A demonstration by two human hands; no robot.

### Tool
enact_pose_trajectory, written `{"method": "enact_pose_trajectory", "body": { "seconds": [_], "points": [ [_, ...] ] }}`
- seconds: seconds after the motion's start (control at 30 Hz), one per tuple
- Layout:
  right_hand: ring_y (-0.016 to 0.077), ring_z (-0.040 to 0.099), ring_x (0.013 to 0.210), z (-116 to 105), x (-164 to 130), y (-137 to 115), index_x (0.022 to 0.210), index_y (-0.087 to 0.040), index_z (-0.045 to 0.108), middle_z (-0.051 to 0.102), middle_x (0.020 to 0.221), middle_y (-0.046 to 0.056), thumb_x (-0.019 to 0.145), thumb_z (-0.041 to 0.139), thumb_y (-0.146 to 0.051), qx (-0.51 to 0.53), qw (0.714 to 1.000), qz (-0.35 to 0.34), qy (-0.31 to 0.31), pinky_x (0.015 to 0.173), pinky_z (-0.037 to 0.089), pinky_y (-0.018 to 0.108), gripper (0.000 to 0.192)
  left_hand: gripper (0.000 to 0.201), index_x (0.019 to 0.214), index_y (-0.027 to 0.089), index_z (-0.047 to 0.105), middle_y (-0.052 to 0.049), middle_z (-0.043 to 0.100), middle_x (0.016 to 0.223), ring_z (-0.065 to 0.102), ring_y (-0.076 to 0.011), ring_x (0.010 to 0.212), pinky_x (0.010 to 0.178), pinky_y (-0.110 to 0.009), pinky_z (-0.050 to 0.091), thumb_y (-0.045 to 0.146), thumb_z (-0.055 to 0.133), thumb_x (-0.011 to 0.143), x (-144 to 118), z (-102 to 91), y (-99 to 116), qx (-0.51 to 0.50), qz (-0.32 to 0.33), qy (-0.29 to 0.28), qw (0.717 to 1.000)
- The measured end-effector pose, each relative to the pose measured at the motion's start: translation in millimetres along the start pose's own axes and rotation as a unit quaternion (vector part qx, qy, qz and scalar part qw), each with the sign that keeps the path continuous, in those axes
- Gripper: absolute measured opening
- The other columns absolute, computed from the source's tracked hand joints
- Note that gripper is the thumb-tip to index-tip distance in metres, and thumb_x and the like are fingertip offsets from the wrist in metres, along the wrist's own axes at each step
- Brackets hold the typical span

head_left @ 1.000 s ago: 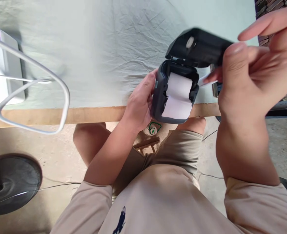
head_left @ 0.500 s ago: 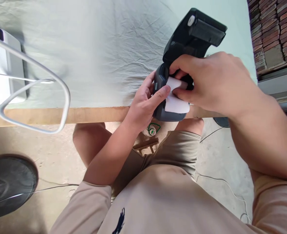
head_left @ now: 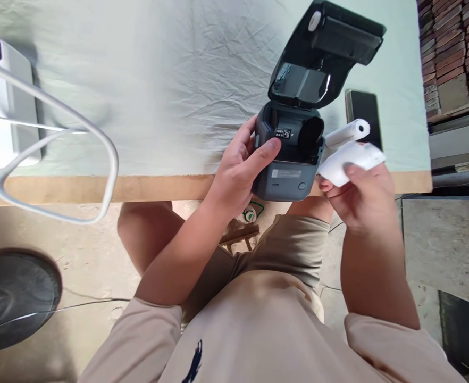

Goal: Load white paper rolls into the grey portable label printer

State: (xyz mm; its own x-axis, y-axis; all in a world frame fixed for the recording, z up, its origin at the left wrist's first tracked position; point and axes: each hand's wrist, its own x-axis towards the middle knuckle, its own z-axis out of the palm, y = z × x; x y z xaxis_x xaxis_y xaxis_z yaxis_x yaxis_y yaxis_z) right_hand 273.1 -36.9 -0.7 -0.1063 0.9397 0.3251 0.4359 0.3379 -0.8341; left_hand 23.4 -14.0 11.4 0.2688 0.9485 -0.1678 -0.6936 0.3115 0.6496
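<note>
Cloth-covered table (head_left: 158, 80); left hand (head_left: 238, 170) grip clasps open printer (head_left: 290, 154), right hand (head_left: 358, 197) grip pinches paper roll (head_left: 348, 151) beside it.

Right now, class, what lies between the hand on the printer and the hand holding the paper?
In the head view, the open printer sits between the left hand and right hand.

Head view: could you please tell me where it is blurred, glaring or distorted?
Head view: daylight washes out the left of the tablecloth into a soft haze; the printer, paper roll and both hands are sharp; a small glint sits inside the open lid; the white wire frame bows from wide-angle distortion.
</note>
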Motion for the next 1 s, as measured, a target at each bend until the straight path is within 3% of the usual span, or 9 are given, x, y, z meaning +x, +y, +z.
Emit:
{"method": "enact_pose_trajectory", "body": {
  "seconds": [0.1, 0.27, 0.37, 0.5, 0.6, 0.73, 0.8, 0.9, 1.0],
  "points": [
    [0.0188, 0.075, 0.085, 1.3, -2.9, 7.5, 0.131, -0.036, 0.068, 0.075, 0.108, -0.001, 0.107, 0.084, -0.064, 0.000, 0.998, -0.010, 0.064, 0.078, 0.071, 0.038, 0.040, 0.065, 0.143, 0.028, 0.076, -0.010, 0.086, 0.147, 0.067, -0.0430, 0.169, 0.131, -0.052, 0.067, 0.056, 0.100, 0.091, 6.2, -9.5, -6.3, 0.026, 0.024, -0.033, 0.999],
    [0.0286, 0.078, 0.120, 14.2, 4.5, 10.6, 0.140, -0.031, 0.073, 0.079, 0.132, 0.008, 0.102, 0.091, -0.060, -0.110, 0.989, -0.026, 0.093, 0.113, 0.070, 0.053, 0.051, 0.067, 0.145, 0.029, 0.075, -0.009, 0.087, 0.148, 0.069, -0.0433, 0.167, 0.127, -0.053, 0.070, 0.058, 0.100, 0.089, 12.1, -20.6, -11.9, 0.044, 0.052, -0.063, 0.996],
    [0.0323, 0.079, 0.121, 9.6, 2.8, 14.5, 0.152, -0.030, 0.071, 0.079, 0.138, 0.010, 0.105, 0.081, -0.068, -0.208, 0.971, -0.058, 0.098, 0.113, 0.068, 0.061, 0.062, 0.065, 0.144, 0.029, 0.075, -0.009, 0.088, 0.147, 0.071, -0.0422, 0.165, 0.127, -0.052, 0.070, 0.056, 0.100, 0.090, 10.8, -21.0, -11.7, 0.041, 0.053, -0.063, 0.996],
    [0.0315, 0.074, 0.122, -21.4, 9.6, 27.4, 0.157, -0.027, 0.063, 0.071, 0.140, 0.013, 0.108, 0.067, -0.069, -0.251, 0.941, -0.102, 0.203, 0.109, 0.064, 0.060, 0.064, 0.065, 0.146, 0.030, 0.075, -0.008, 0.087, 0.149, 0.073, -0.0410, 0.163, 0.125, -0.051, 0.070, 0.055, 0.100, 0.091, 9.0, -20.4, -11.5, 0.039, 0.051, -0.061, 0.996],
    [0.0352, 0.070, 0.127, -42.5, 22.4, 43.5, 0.154, -0.022, 0.062, 0.069, 0.143, 0.018, 0.093, 0.080, -0.072, -0.322, 0.932, -0.047, 0.159, 0.111, 0.063, 0.063, 0.081, 0.068, 0.147, 0.030, 0.075, -0.008, 0.088, 0.148, 0.074, -0.0414, 0.160, 0.124, -0.051, 0.071, 0.056, 0.101, 0.089, 8.7, -20.2, -11.6, 0.041, 0.046, -0.056, 0.997],
    [0.0353, 0.074, 0.120, -44.7, 31.9, 60.7, 0.146, -0.026, 0.070, 0.076, 0.133, 0.016, 0.104, 0.077, -0.063, -0.320, 0.943, 0.007, 0.093, 0.114, 0.064, 0.064, 0.056, 0.074, 0.150, 0.030, 0.075, -0.008, 0.087, 0.146, 0.072, -0.0432, 0.163, 0.128, -0.055, 0.069, 0.060, 0.102, 0.088, 8.5, -19.5, -11.8, 0.050, 0.049, -0.046, 0.996],
    [0.0343, 0.077, 0.119, -40.6, 34.9, 62.1, 0.156, -0.030, 0.063, 0.075, 0.140, 0.016, 0.108, 0.069, -0.074, -0.274, 0.956, -0.030, 0.098, 0.104, 0.068, 0.060, 0.065, 0.074, 0.151, 0.030, 0.076, -0.008, 0.087, 0.145, 0.071, -0.0431, 0.164, 0.130, -0.056, 0.067, 0.061, 0.101, 0.088, 8.1, -19.5, -11.9, 0.053, 0.052, -0.042, 0.996],
    [0.0318, 0.081, 0.114, -33.8, 41.3, 44.8, 0.168, -0.039, 0.050, 0.070, 0.140, 0.011, 0.103, 0.069, -0.091, -0.183, 0.958, -0.156, 0.157, 0.093, 0.072, 0.056, 0.086, 0.072, 0.149, 0.031, 0.078, -0.007, 0.087, 0.146, 0.072, -0.0422, 0.162, 0.130, -0.055, 0.068, 0.060, 0.102, 0.088, 7.5, -20.4, -12.2, 0.053, 0.055, -0.039, 0.996],
    [0.0262, 0.083, 0.106, -23.1, 45.4, -0.1, 0.150, -0.042, 0.070, 0.064, 0.130, 0.004, 0.105, 0.078, -0.083, -0.115, 0.939, -0.265, 0.186, 0.092, 0.074, 0.054, 0.061, 0.070, 0.147, 0.032, 0.079, -0.007, 0.087, 0.143, 0.075, -0.0424, 0.158, 0.125, -0.054, 0.070, 0.060, 0.103, 0.088, 7.4, -21.7, -13.0, 0.056, 0.054, -0.037, 0.996]
  ]
}}
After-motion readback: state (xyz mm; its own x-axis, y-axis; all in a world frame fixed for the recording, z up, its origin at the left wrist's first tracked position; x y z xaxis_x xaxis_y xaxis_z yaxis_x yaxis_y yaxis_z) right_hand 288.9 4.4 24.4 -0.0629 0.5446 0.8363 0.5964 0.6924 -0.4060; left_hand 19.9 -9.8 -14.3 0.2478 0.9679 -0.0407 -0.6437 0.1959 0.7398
